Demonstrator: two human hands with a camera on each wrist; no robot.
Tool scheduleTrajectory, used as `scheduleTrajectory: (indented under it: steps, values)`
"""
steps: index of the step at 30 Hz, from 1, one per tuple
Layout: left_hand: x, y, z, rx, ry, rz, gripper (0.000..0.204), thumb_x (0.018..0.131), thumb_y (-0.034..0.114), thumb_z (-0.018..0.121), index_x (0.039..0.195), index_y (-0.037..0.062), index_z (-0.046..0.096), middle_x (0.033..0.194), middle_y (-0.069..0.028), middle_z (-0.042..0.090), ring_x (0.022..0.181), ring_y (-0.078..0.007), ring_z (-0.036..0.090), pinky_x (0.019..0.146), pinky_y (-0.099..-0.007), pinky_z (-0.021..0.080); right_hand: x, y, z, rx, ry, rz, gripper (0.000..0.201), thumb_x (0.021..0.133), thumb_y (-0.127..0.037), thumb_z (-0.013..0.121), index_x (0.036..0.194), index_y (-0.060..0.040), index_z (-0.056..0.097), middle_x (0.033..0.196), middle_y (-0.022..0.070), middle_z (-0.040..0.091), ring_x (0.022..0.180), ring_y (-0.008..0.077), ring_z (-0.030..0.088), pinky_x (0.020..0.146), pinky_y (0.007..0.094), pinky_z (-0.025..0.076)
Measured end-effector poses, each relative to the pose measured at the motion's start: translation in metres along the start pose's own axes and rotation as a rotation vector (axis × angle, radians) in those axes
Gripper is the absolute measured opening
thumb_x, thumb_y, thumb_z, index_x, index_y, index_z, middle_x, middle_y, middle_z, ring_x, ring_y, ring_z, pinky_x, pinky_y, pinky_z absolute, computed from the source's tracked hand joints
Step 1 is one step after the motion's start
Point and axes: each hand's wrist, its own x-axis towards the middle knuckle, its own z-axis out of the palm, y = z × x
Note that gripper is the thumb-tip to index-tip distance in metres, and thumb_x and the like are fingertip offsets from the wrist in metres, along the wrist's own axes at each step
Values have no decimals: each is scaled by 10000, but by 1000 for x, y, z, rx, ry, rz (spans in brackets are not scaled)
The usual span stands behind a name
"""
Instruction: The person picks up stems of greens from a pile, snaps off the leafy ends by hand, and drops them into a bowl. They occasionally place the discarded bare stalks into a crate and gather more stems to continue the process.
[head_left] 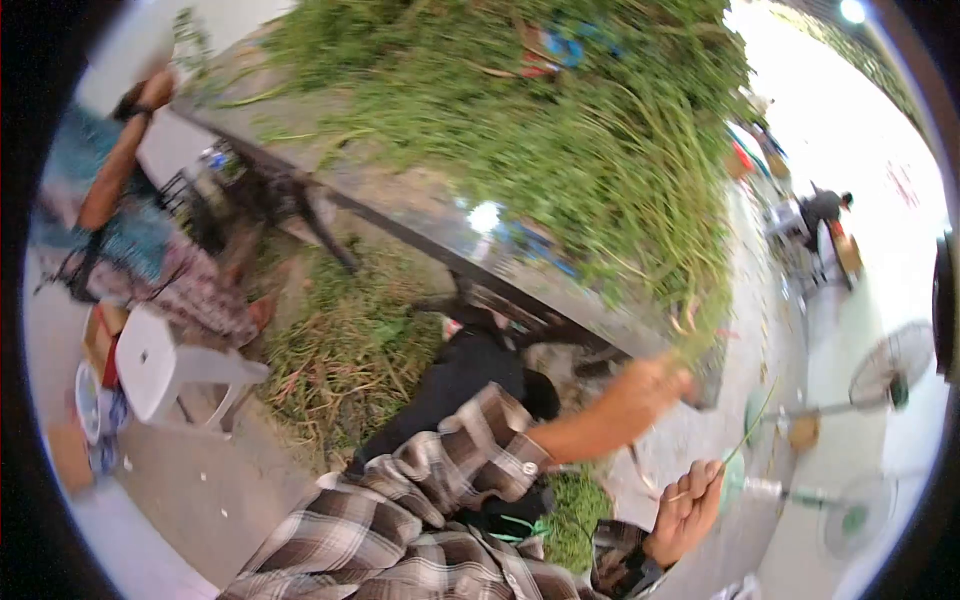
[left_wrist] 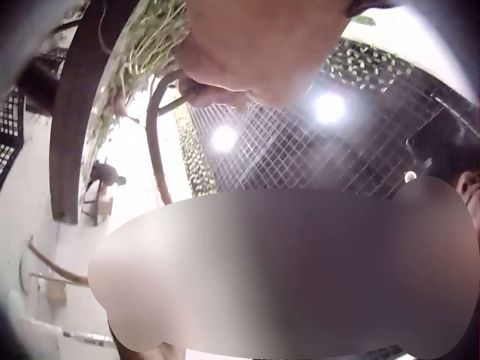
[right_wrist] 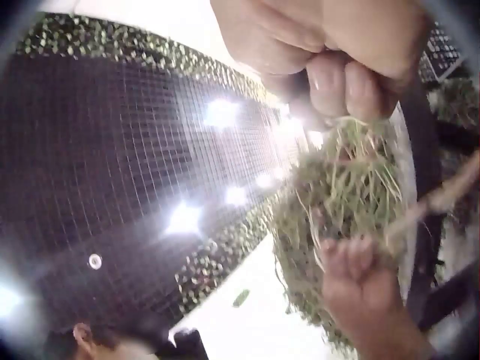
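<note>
My left hand [head_left: 645, 395], blurred, is at the near corner of the table with its fingers curled round leafy green stems [head_left: 692, 340] by the edge of a large heap of cut greens [head_left: 560, 150]. Lower and to the right, my right hand [head_left: 688, 508] pinches a thin green stem [head_left: 752, 430] that points up and away from the fingertips. In the right wrist view its curled fingers [right_wrist: 345, 86] show up close, the left hand [right_wrist: 360, 289] beyond them in front of the greens. The left wrist view shows the left hand [left_wrist: 262, 52] from close by.
The heap covers much of the dark-edged table [head_left: 400, 235]. More greens [head_left: 350, 350] lie on the floor beside a white plastic stool [head_left: 165, 370]. Another person [head_left: 140, 220] is at the table's far left. Fans [head_left: 890, 365] stand at right; someone sits farther back [head_left: 822, 210].
</note>
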Motion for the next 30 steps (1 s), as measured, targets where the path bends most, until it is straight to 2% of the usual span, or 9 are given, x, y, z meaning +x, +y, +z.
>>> scheduleTrajectory:
  steps: [2, 4, 6, 8, 15, 17, 28, 29, 30]
  values:
    - [11, 9, -22, 285, 112, -8, 268, 920, 272, 478, 786, 57, 566, 610, 21, 490, 526, -68, 421, 494, -235, 361, 0, 20, -40, 1319, 177, 508, 188, 907, -170, 495, 1011, -16, 464, 696, -15, 399, 491, 63, 315, 430, 214, 296]
    - [16, 33, -31, -175, 229, -86, 263, 924, 290, 488, 784, 73, 539, 588, 21, 473, 506, -85, 421, 487, -224, 343, -16, 36, -68, 1196, 278, 495, 163, 915, -192, 492, 957, -37, 465, 682, -22, 381, 490, 52, 298, 424, 211, 281]
    - [17, 37, -35, -361, -26, -23, 273, 943, 289, 449, 822, 59, 533, 611, 12, 487, 553, -98, 457, 548, -234, 370, -20, 32, -78, 1101, 345, 492, 158, 923, -213, 489, 903, -58, 467, 669, -30, 364, 489, 41, 280, 417, 208, 267]
    - [15, 25, -25, -320, -51, -64, 269, 950, 277, 433, 834, 56, 533, 644, 4, 502, 605, -103, 479, 605, -244, 383, -16, 11, -50, 1017, 420, 627, 151, 916, -208, 496, 877, -64, 478, 647, -29, 358, 486, 48, 291, 416, 201, 260]
    - [13, 9, -11, -203, -115, -156, 257, 958, 258, 413, 864, 56, 540, 809, -30, 546, 812, -138, 517, 788, -279, 384, 20, -28, 15, 501, -72, 601, 240, 856, -155, 549, 1052, -16, 544, 651, -28, 455, 523, 52, 383, 461, 187, 297]
    - [13, 2, -13, -189, -126, -151, 252, 957, 251, 411, 861, 55, 537, 817, -31, 547, 819, -143, 515, 791, -280, 382, 34, -30, 34, 99, -216, 354, 318, 820, -114, 580, 1117, -9, 532, 683, -13, 501, 602, 78, 472, 556, 215, 391]
    - [6, 11, -12, 142, -122, -184, 237, 934, 255, 480, 825, 65, 569, 776, 35, 530, 735, -54, 436, 689, -209, 351, 39, -16, 76, 397, -397, 359, 241, 794, -41, 604, 1022, 20, 551, 844, 103, 604, 771, 121, 542, 720, 276, 446]
    - [7, 10, -11, 174, -127, -141, 244, 931, 282, 488, 833, 78, 579, 681, 65, 451, 569, -6, 352, 526, -178, 293, 36, -11, 79, 383, -381, 362, 220, 797, -39, 600, 1005, 23, 562, 831, 95, 606, 763, 120, 541, 714, 273, 447]
    - [7, 10, -11, 174, -125, -138, 244, 931, 282, 488, 833, 78, 579, 681, 65, 451, 569, -6, 352, 526, -178, 293, 35, -10, 81, 373, -368, 365, 199, 800, -38, 597, 987, 26, 572, 817, 87, 608, 755, 120, 541, 707, 269, 447]
